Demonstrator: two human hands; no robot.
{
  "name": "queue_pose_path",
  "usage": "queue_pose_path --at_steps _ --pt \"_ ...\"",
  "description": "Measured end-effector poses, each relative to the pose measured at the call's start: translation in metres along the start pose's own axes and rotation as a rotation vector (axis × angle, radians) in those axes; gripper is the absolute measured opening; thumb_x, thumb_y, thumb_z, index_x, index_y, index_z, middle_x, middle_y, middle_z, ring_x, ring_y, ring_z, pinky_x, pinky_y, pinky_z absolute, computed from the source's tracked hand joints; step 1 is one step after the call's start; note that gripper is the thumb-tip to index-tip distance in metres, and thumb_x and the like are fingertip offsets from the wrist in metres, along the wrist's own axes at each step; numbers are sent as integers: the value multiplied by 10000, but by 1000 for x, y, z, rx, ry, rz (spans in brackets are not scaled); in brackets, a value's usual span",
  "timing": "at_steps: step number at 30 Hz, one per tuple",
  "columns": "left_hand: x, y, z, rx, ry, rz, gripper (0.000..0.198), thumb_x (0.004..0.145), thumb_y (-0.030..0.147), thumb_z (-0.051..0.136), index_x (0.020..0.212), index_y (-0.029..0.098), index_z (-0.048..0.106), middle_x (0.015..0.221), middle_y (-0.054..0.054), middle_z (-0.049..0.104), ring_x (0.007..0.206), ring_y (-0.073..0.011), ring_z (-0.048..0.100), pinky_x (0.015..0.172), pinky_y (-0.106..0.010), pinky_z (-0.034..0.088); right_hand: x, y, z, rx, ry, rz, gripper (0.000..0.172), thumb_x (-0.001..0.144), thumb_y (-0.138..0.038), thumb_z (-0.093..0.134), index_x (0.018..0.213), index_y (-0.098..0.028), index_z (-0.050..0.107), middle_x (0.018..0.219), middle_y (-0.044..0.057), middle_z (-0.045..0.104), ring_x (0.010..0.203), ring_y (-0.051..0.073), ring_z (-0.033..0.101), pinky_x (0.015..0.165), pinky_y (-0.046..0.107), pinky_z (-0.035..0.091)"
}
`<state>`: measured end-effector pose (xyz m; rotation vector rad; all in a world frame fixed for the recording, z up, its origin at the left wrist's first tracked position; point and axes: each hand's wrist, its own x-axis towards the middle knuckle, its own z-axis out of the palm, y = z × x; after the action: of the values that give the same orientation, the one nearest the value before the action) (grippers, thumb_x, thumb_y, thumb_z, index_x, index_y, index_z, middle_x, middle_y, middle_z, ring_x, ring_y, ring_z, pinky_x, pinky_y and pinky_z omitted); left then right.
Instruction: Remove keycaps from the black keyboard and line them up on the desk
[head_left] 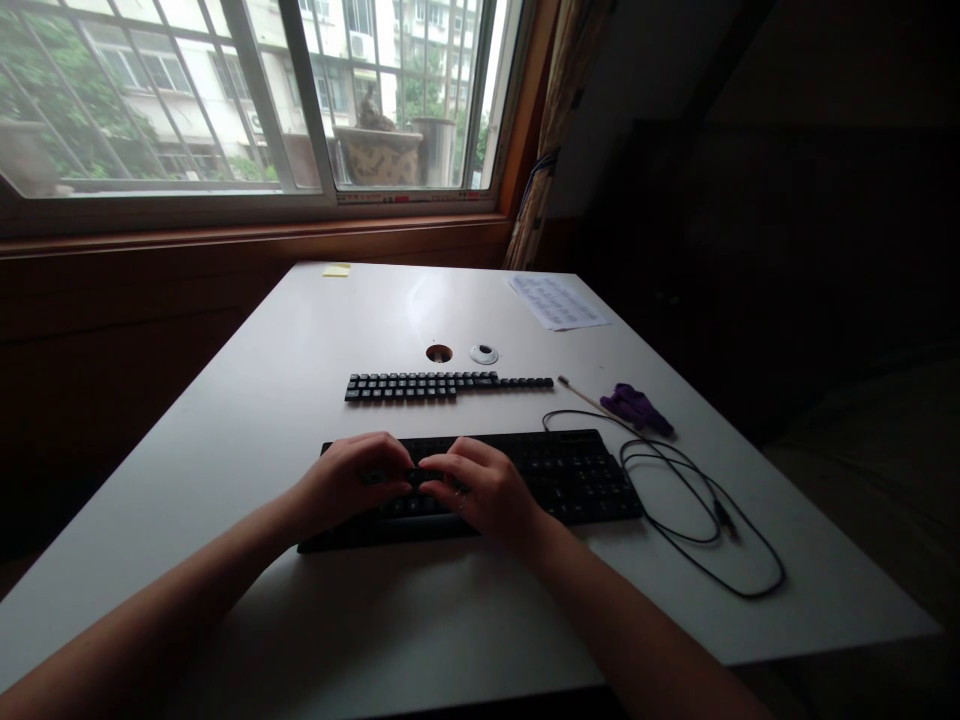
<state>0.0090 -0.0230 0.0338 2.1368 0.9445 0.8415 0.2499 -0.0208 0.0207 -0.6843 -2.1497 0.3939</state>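
Observation:
A black keyboard (577,475) lies on the white table, its left part bare of several keycaps and partly hidden under my hands. My left hand (356,475) rests over the left half, thumb and fingers closed in a pinch. Facing it, my right hand (484,485) pinches too, with a ring on one finger. The fingertips of both nearly meet around a small dark keycap (415,478), much of it covered. Behind the keyboard, removed black keycaps (401,387) stand lined up in rows.
To the right, the keyboard's cable (705,540) lies in loops, near a purple cloth (636,408) and a thin brush (592,402). Farther back are a round hole (439,353), its white cover (484,354), printed sheets (559,302) and a yellow note (337,270).

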Motion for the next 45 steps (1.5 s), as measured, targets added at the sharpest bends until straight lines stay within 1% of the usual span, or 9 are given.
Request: queue_pose_path --at_steps 10,14,17,20,24,27,31,38,45 --pt "1 -2 1 -16 -28 -25 160 842 230 727 979 189 656 902 -20 690 782 -131 661 713 -230 535 0 0 -1 27 -54 15 184 893 -250 654 1066 -196 678 834 26 605 703 127 583 645 249 489" --pt "0 1 0 -93 -31 -32 211 868 245 700 1062 186 642 958 -41 699 842 -149 686 754 -253 566 1 2 -6 8 -37 36 178 881 -226 651 1055 -196 672 817 13 585 689 120 569 639 246 481" --pt "0 3 -1 -100 -11 9 196 906 219 641 1098 181 626 1031 -64 684 897 -158 682 796 -275 572 3 8 -13 -22 -7 68 153 886 -236 645 1030 -193 674 796 4 564 665 112 554 623 241 473" --pt "1 2 -1 -16 25 59 161 928 195 588 1084 175 624 1050 -75 667 886 -154 665 783 -278 565 5 20 -23 -100 16 128 133 888 -255 643 1003 -198 680 780 0 555 666 118 550 638 252 471" --pt "3 -5 1 258 83 116 141 936 182 559 1052 188 639 1006 -67 666 884 -171 629 794 -310 537 10 45 -40 -201 -15 222 119 877 -254 648 979 -211 691 806 3 589 700 128 570 699 267 473" --pt "3 -12 1 449 38 147 144 948 194 546 1045 203 652 1012 -66 664 940 -202 589 836 -349 511 14 66 -50 -238 -83 282 92 845 -253 677 917 -204 704 778 -4 594 683 126 572 697 260 462" --pt "1 -20 -1 599 -5 147 154 940 184 543 1031 209 665 1000 -68 643 916 -211 557 812 -351 496 24 89 -54 -286 -141 325 105 821 -254 685 905 -209 729 762 -6 610 686 131 572 714 262 447" --pt "2 -22 -5 672 -29 136 115 932 197 568 974 206 675 954 -66 621 887 -211 541 787 -334 484 34 111 -41 -292 -215 429 136 789 -284 702 890 -217 764 721 -8 632 697 144 578 692 261 420" --pt "2 -22 -6 658 -60 111 128 952 225 553 980 213 677 962 -61 621 892 -209 533 791 -340 482 29 114 -36 -304 -220 472 161 815 -336 688 898 -219 760 756 2 642 720 148 589 690 259 426"
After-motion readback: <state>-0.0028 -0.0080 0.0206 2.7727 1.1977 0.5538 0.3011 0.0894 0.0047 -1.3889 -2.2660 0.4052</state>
